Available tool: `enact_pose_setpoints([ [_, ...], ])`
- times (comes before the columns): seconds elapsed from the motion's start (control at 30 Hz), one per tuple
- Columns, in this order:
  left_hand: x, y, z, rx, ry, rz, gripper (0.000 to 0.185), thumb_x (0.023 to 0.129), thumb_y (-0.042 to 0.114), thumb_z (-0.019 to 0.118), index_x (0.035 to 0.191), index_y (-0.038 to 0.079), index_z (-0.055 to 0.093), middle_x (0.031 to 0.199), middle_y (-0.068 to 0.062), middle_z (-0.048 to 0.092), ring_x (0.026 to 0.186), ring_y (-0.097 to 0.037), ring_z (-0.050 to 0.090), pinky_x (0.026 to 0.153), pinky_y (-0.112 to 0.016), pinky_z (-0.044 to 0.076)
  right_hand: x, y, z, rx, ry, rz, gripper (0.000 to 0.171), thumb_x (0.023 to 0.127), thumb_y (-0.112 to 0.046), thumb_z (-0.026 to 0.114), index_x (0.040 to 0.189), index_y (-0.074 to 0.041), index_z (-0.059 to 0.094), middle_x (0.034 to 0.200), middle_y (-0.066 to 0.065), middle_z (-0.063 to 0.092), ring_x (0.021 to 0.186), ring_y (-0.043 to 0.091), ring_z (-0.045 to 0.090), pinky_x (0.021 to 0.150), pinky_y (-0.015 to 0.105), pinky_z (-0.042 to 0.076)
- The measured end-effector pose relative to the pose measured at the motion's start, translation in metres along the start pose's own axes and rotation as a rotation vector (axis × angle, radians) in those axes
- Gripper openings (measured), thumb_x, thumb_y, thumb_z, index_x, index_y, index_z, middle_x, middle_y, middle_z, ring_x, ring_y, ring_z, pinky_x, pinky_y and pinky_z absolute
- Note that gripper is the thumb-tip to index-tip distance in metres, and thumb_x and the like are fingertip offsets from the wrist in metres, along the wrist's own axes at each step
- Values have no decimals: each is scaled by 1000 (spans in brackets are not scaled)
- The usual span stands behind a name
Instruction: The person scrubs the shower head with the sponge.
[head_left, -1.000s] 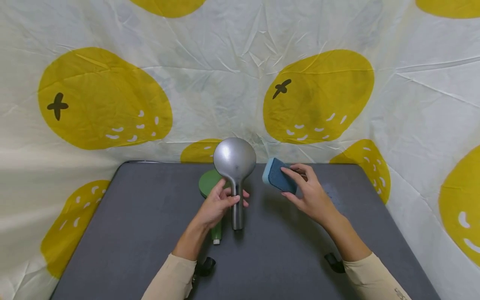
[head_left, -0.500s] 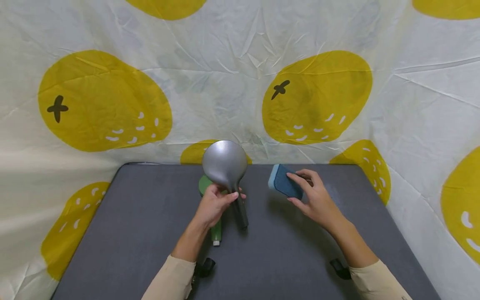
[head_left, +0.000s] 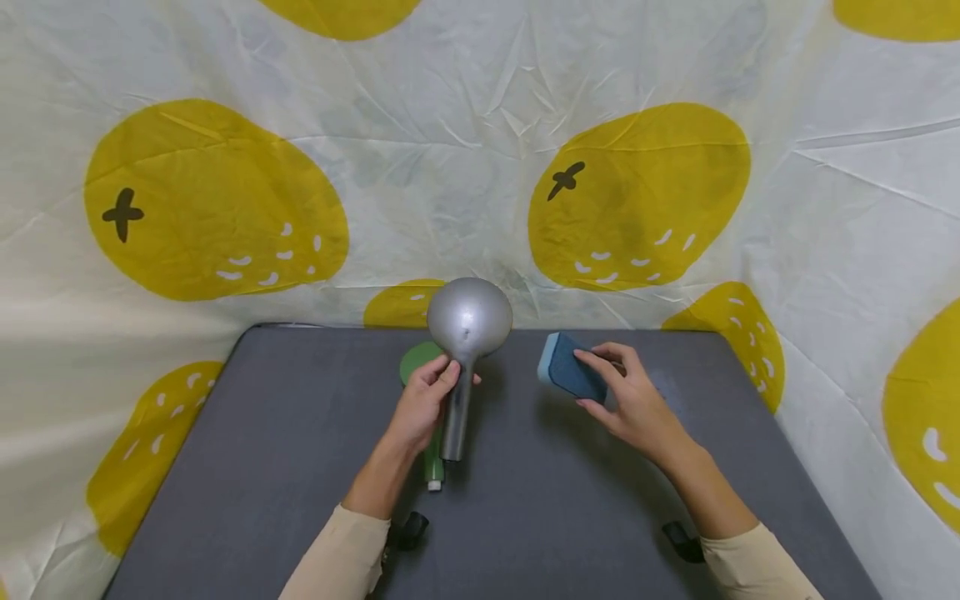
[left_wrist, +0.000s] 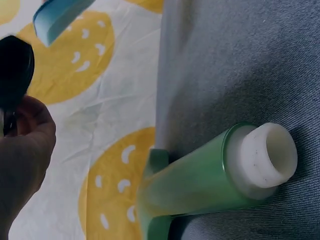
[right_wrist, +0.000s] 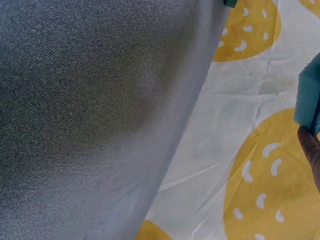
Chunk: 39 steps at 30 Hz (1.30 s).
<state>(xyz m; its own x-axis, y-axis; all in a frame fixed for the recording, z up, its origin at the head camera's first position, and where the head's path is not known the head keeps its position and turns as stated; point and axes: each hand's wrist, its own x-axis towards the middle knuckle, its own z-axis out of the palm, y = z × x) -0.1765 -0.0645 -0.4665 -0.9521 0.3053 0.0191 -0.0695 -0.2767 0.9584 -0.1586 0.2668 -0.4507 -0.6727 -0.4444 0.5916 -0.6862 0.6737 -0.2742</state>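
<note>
Grey matte metal forms the shower head [head_left: 467, 333]: a round, domed disc on a straight tubular handle, held upright over the middle of the bench [head_left: 262, 467]. The left hand [head_left: 420, 408] curls its fingers round the handle just below the disc, wrist bent up, forearm in a beige sleeve. Right of it, the right hand [head_left: 633, 400] pinches a sponge [head_left: 570, 371], thumb under and fingers on top; the sponge is a rounded block, dark blue and rough on one face, pale blue and foamy on the other, lifted off the bench and apart from the shower head. Behind the left hand lies 1 green shower head [left_wrist: 200, 185], smooth glossy plastic with a white ribbed end, flat on the grey woven bench. Crinkled white cloth [head_left: 450, 167] with yellow fruit prints hangs behind. Counted: 2 shower heads, 1 sponge, 2 hands.
</note>
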Motion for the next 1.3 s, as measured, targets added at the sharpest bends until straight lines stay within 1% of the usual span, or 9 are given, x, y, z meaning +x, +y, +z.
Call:
enact_pose_setpoints([
  [0.3, 0, 1, 3, -71, 0, 36, 45, 94, -6, 65, 137, -13, 55, 118, 4, 69, 101, -8, 67, 81, -22, 54, 2, 0, 1, 7, -15, 3, 87, 66, -3, 96, 144, -4, 58, 130, 29, 50, 120, 37, 52, 113, 5, 27],
  [0.4, -1, 1, 2, -51, -12, 36, 53, 89, -9, 67, 140, -13, 52, 124, 0, 67, 107, -10, 68, 84, -24, 56, 1, 0, 1, 6, -22, 1, 77, 77, -19, 92, 144, -5, 58, 131, 29, 50, 120, 36, 52, 114, 5, 26],
  [0.5, -1, 1, 2, -34, -23, 25, 59, 87, -9, 69, 143, -12, 49, 126, -1, 66, 108, -12, 68, 85, -26, 56, 1, 0, 2, 10, -32, 0, 66, 91, -40, 74, 145, -5, 57, 132, 29, 50, 121, 36, 52, 114, 5, 28],
  [0.6, 0, 1, 2, -38, -20, 0, 58, 89, -8, 67, 144, -8, 49, 122, 1, 67, 99, -11, 67, 80, -26, 55, 1, 1, 3, 8, -35, -3, 67, 94, -50, 60, 145, -6, 57, 132, 28, 50, 121, 35, 52, 114, 7, 30],
  [0.87, 0, 4, 2, -164, -41, -18, 41, 105, 5, 56, 143, -8, 47, 111, 2, 72, 97, -13, 73, 77, -27, 58, 2, 0, 4, -11, -30, -1, 70, 97, -57, 52, 144, -6, 58, 132, 27, 51, 120, 35, 53, 112, 9, 34],
  [0.97, -1, 4, 2, -201, -49, -7, 36, 107, 10, 55, 140, -3, 51, 110, 1, 73, 96, -13, 73, 78, -28, 59, 1, -1, 4, -20, -36, 1, 71, 97, -59, 50, 144, -6, 58, 132, 27, 51, 120, 34, 53, 110, 17, 41],
  [1.1, 0, 2, 3, -186, -14, -7, 19, 103, 7, 61, 122, 6, 64, 100, 2, 70, 86, -9, 68, 73, -24, 56, 1, -1, 5, -25, -46, 0, 72, 97, -60, 48, 143, -6, 58, 132, 27, 51, 120, 34, 53, 103, 31, 48],
  [1.2, 0, 2, 3, -137, -2, 0, 22, 97, -2, 63, 119, -1, 64, 98, 2, 69, 82, -7, 65, 72, -24, 57, 0, -1, 5, -34, -50, -5, 69, 96, -56, 53, 143, -6, 58, 132, 27, 51, 120, 34, 53, 101, 35, 49],
  [1.3, 1, 2, 3, -109, -18, 18, 39, 94, -9, 61, 132, -12, 54, 106, 1, 69, 84, -8, 69, 74, -27, 61, 1, -1, 5, -28, -49, -12, 67, 89, -38, 78, 144, -6, 58, 133, 27, 51, 121, 34, 53, 105, 28, 47],
])
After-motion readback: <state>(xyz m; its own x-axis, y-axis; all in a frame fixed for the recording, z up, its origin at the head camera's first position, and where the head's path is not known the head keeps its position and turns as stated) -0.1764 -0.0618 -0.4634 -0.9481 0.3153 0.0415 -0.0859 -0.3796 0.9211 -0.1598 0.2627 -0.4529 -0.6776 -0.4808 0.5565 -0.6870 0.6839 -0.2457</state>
